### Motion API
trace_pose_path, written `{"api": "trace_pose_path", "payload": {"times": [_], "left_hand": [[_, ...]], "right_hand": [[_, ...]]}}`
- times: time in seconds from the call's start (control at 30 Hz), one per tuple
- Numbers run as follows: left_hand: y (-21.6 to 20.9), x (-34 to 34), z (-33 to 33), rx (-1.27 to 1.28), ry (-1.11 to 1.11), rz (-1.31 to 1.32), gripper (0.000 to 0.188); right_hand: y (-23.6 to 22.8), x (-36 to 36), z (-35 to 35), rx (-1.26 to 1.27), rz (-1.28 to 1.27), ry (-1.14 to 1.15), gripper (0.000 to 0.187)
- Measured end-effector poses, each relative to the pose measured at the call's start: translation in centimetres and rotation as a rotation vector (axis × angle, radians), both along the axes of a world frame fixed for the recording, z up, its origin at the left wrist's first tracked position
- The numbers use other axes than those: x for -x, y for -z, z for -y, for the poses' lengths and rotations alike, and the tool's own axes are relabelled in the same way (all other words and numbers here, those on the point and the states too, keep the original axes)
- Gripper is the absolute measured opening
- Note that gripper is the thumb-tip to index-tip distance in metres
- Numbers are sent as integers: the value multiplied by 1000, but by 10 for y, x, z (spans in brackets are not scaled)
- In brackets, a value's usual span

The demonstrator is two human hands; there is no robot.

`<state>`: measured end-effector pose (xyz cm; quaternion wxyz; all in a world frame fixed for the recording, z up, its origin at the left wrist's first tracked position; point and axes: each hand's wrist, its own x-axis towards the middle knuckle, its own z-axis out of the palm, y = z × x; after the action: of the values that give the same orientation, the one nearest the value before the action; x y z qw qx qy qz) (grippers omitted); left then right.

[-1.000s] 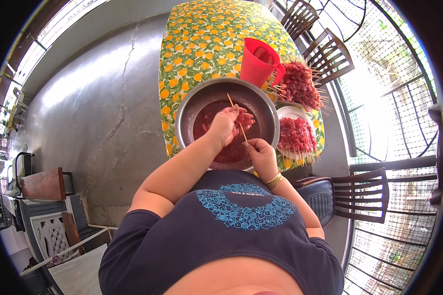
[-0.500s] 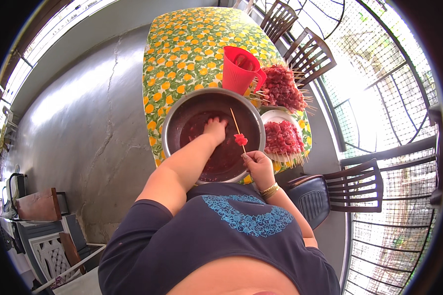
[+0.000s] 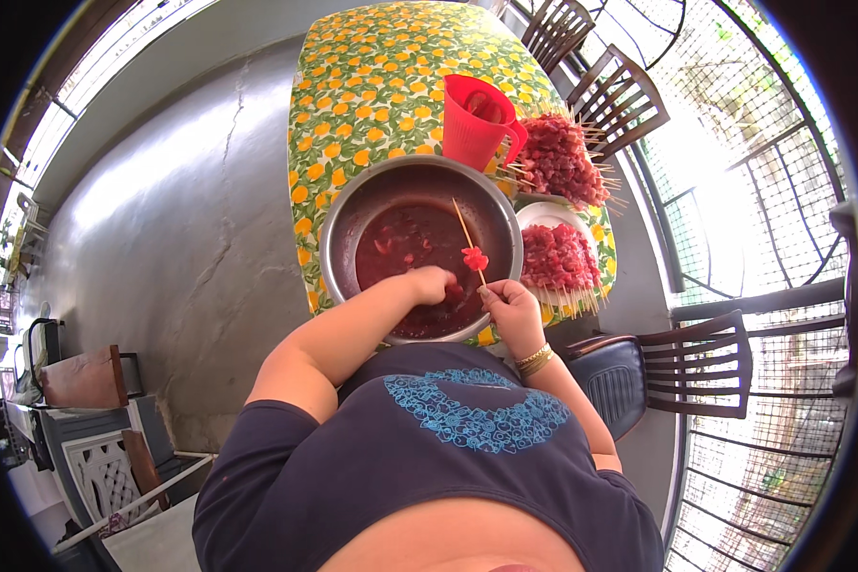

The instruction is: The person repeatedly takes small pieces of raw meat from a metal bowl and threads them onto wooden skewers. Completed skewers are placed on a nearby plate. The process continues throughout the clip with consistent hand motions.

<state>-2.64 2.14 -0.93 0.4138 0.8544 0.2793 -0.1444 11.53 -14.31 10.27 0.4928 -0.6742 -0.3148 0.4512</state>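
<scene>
My right hand (image 3: 513,311) pinches the lower end of a wooden skewer (image 3: 462,221), held slanting over the right side of a large metal basin (image 3: 338,229). Small chunks of red meat (image 3: 475,258) are threaded partway up the stick; its pointed end above them is bare. Inside the basin is dark red liquid with bits of meat (image 3: 383,246) in it. My left hand (image 3: 431,284) is low in the basin, left of the skewer, its fingers curled down at the liquid. Something reddish shows by the fingertips, too small to make out.
Beyond the basin stands a red plastic pitcher (image 3: 474,124). To the right, a large heap of meat skewers (image 3: 558,162) and a white plate (image 3: 540,212) of more skewers (image 3: 558,257) lie on the fruit-patterned tablecloth (image 3: 372,86). A dark chair (image 3: 615,381) stands by my right arm.
My left hand has drawn back toward me and rightward within the basin, its fingers now curled instead of spread. My right hand still holds the skewer. The whole view has shifted slightly.
</scene>
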Motion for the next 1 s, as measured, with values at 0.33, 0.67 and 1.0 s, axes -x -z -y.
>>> {"api": "trace_pose_path", "payload": {"times": [0.33,0.67,1.0], "left_hand": [[-52,33,-42,840,-901,700,29],[-94,24,-36,1021,-1092,989,21],[-113,12,-24,774,-1203,1085,20]], "right_hand": [[-6,-21,-8,18,-1,-133,17],[-28,-37,-15,-127,372,-393,11],[-29,-53,-17,-181,437,-432,11]]}}
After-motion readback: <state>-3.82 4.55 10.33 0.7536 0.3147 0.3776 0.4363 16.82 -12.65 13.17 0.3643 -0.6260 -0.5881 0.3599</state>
